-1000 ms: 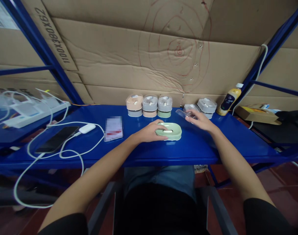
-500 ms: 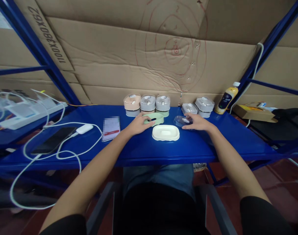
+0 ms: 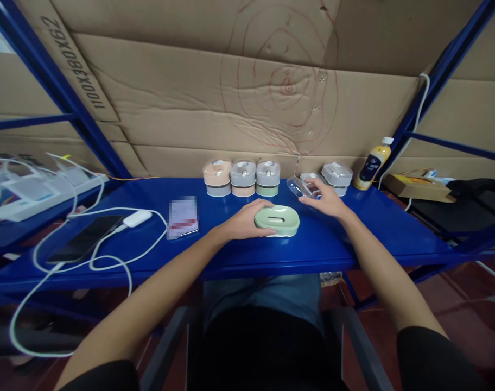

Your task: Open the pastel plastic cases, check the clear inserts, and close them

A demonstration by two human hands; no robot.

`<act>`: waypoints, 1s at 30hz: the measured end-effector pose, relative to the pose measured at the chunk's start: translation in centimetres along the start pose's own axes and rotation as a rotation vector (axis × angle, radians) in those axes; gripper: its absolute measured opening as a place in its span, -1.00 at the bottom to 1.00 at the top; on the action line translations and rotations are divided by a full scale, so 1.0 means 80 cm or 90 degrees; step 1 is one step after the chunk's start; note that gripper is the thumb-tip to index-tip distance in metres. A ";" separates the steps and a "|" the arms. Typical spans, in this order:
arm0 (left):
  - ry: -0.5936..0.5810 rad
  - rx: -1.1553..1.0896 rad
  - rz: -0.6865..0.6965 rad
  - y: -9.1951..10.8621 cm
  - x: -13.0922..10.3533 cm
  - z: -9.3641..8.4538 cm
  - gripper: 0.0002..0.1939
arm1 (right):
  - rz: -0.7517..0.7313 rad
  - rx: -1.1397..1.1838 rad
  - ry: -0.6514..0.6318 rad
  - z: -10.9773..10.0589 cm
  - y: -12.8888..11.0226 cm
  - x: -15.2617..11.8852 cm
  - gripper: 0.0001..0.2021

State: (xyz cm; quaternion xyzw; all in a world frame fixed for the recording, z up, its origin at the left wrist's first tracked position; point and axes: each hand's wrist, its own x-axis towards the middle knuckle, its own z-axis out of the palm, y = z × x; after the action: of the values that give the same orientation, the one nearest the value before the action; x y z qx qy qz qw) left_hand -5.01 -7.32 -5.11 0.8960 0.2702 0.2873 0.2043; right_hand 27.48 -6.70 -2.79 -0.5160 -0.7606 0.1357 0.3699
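Note:
My left hand (image 3: 249,220) is closed around the left end of a green oval soap dish tray (image 3: 286,215). That tray sits over the white oval base (image 3: 287,235), of which only a thin lower rim shows. Over to the right, my right hand (image 3: 324,198) grips a clear plastic lid (image 3: 298,188), tilted up off the table at its left end. Behind the lid, a grey soap dish (image 3: 311,177) is partly hidden by my fingers.
Stacked soap dishes (image 3: 242,176) in peach, grey and green line the back of the blue table (image 3: 231,255). Another grey stack (image 3: 337,175) and a juice bottle (image 3: 372,165) stand right. Phones (image 3: 87,239) and white cables lie left. Cardboard (image 3: 182,98) closes off the back.
My left hand has brought the green tray forward and right, onto the white base. With my right hand, the clear lid has been lifted and tipped from the table.

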 end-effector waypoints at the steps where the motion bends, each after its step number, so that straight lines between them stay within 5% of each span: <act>1: 0.003 -0.002 -0.012 0.000 0.000 0.000 -0.16 | -0.020 0.005 -0.004 0.003 -0.003 -0.001 -0.22; 7: -0.008 -0.042 -0.066 -0.011 0.000 0.003 0.24 | -0.164 0.022 -0.085 0.026 -0.038 -0.012 -0.17; 15: 0.038 -0.209 -0.058 -0.031 0.000 0.026 0.63 | -0.222 -0.084 -0.147 0.049 -0.063 -0.018 -0.07; 21: 0.037 -0.215 -0.048 -0.035 0.000 0.027 0.62 | -0.269 -0.138 -0.164 0.056 -0.070 -0.018 -0.27; 30: 0.023 -0.169 -0.068 -0.029 0.000 0.022 0.53 | -0.272 -0.103 -0.173 0.064 -0.069 -0.024 -0.20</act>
State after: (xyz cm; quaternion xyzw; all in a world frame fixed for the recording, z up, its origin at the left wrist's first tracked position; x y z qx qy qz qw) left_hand -4.74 -5.93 -7.67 0.8402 0.2808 0.3254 0.3308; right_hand 20.48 -9.87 -3.88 -0.3487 -0.9033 0.0612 0.2422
